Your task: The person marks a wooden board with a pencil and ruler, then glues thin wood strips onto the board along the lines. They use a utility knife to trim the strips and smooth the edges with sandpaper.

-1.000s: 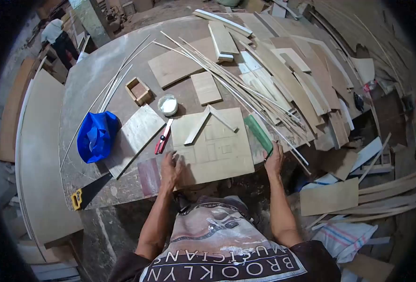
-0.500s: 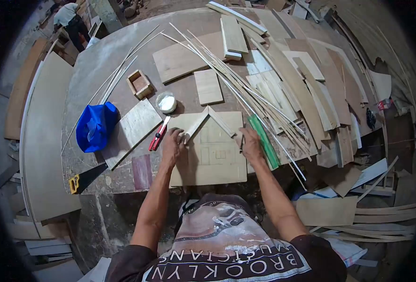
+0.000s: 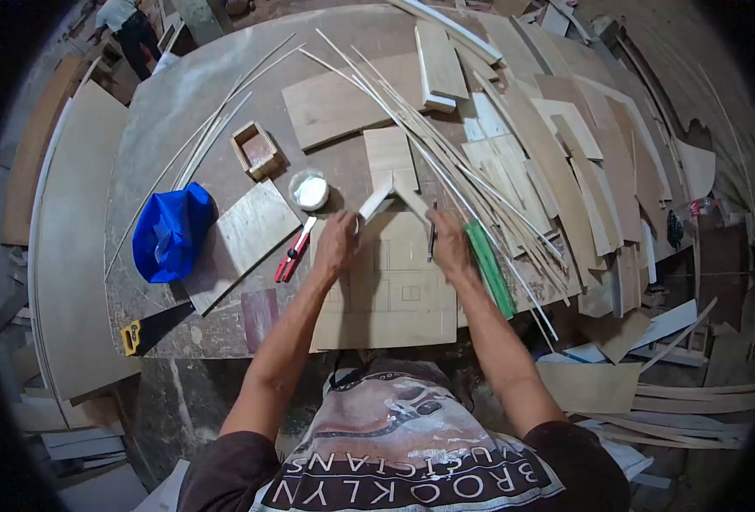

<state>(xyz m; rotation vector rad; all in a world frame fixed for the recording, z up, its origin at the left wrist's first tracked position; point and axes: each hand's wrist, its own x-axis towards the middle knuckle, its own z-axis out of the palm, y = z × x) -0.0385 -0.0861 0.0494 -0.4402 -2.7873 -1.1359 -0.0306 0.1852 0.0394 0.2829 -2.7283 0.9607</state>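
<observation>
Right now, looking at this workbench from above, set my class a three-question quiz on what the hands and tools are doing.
1. True or false: the left hand rests on the left slanted wooden strip at the top of the marked plywood board.
2. Which thing lies just right of the right hand? A) the blue bag B) the green ruler C) the handsaw
3. Fill in: the round tub of white paste stands between the small wooden box and the red ______.

Key
1. True.
2. B: the green ruler; the blue bag and handsaw lie far to the left.
3. Cutter.
</observation>
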